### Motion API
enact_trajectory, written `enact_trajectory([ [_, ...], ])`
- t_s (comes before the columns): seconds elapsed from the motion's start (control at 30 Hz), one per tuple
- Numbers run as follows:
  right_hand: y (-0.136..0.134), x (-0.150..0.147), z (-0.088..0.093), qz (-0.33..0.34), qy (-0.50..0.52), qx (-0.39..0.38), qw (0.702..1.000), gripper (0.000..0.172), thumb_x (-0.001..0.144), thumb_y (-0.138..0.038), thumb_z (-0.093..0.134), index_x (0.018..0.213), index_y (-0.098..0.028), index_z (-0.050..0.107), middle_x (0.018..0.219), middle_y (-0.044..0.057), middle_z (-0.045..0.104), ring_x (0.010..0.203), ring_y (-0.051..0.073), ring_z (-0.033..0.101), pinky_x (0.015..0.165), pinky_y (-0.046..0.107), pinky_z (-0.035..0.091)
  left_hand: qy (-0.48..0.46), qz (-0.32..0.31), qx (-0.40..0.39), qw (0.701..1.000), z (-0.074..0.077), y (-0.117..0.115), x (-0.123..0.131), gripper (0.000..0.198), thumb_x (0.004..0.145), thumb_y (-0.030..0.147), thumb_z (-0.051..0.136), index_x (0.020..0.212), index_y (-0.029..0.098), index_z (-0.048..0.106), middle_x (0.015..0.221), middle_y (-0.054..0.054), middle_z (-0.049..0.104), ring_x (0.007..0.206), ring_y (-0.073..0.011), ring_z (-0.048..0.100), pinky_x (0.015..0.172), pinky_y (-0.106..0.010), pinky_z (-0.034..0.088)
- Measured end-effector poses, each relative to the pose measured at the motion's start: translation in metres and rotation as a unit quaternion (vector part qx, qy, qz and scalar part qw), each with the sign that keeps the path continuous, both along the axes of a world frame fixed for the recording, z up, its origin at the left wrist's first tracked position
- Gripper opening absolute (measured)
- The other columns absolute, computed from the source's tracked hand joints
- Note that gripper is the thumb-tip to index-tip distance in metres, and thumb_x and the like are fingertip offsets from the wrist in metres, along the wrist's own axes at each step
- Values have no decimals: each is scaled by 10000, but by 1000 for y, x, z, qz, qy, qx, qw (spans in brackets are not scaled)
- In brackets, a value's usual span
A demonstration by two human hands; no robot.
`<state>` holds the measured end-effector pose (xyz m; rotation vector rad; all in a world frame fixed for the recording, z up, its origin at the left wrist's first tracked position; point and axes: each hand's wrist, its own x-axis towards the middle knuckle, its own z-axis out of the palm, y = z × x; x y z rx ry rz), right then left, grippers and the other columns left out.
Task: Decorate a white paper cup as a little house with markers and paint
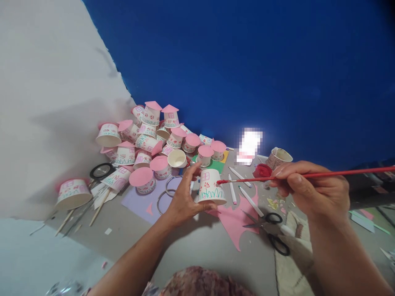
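My left hand grips a white paper cup by its top and bottom edges, with the cup's side turned toward me. That side bears a pink window, red dabs and green grass strokes. In my right hand is a long red paintbrush, held like a pen. Its red-loaded tip touches the cup's side near the right edge. Behind my right fingers stands a small pot of red paint, partly hidden.
Several decorated cups with pink paper roofs are piled at the back left. Black-handled scissors lie on pink paper scraps, near several markers. A patterned cup stands by the blue wall, and a cloth lies front right.
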<state>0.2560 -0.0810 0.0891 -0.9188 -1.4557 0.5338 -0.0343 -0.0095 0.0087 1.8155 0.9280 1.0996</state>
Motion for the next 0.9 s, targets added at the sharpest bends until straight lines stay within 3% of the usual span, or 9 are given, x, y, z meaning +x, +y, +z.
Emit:
enact_trajectory([
  [0.9,6,-5,-3,24,25,12,999,117,1014,-274,732,982,-216,828,807,58,799,585,152,682,449,262,529,-57,-17,-48,997,-1,-2,3,1246,562,705,969,1618,334,423,1431,-129,571,1283,-345,586,1158,-534,463],
])
